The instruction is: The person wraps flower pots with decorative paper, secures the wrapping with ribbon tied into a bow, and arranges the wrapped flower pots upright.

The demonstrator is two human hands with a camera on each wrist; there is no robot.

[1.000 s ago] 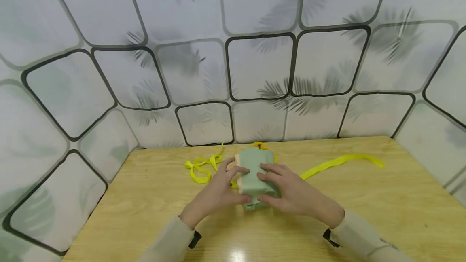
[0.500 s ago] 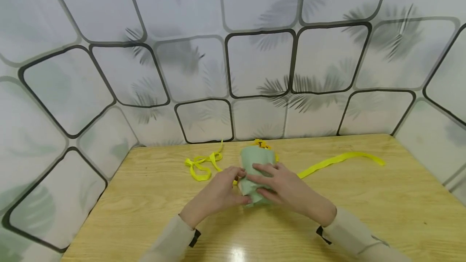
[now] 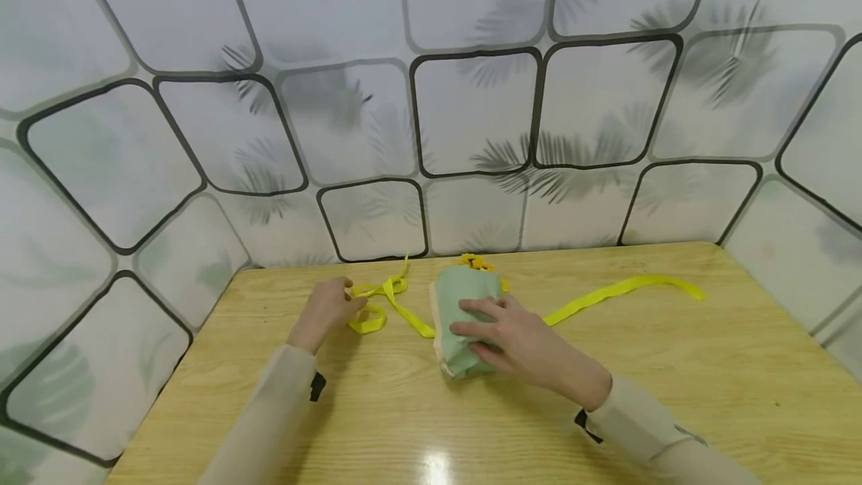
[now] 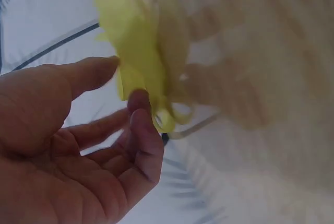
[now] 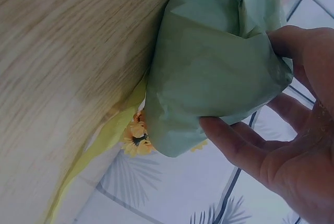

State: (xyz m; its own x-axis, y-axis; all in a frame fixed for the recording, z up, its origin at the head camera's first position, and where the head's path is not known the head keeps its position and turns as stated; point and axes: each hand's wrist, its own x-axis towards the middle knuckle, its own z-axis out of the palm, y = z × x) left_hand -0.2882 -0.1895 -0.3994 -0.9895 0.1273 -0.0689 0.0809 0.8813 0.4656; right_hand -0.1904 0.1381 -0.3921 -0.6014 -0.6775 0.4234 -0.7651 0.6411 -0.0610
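A small bouquet wrapped in pale green paper [image 3: 465, 287] lies on the table, with yellow-orange flowers [image 3: 477, 262] showing at its far end. Over its right side my right hand [image 3: 528, 343] holds the paper. The right wrist view shows thumb and fingers spread around the crumpled wrap [image 5: 209, 72]. At the left, my left hand [image 3: 326, 313] is at the looped end of a yellow ribbon [image 3: 404, 313]. In the left wrist view the ribbon [image 4: 130, 31] is blurred and lies between thumb and fingertips. Part of the ribbon is hidden beneath the bouquet.
The ribbon's other tail [image 3: 622, 290] stretches to the right over the wooden table [image 3: 377, 425]. Behind the table's far edge stands a pale patterned wall covering [image 3: 471, 118], which also closes in both sides.
My left hand has left the bouquet and moved left to the ribbon's looped end. My right hand stays on the bouquet, whose left side is now uncovered.
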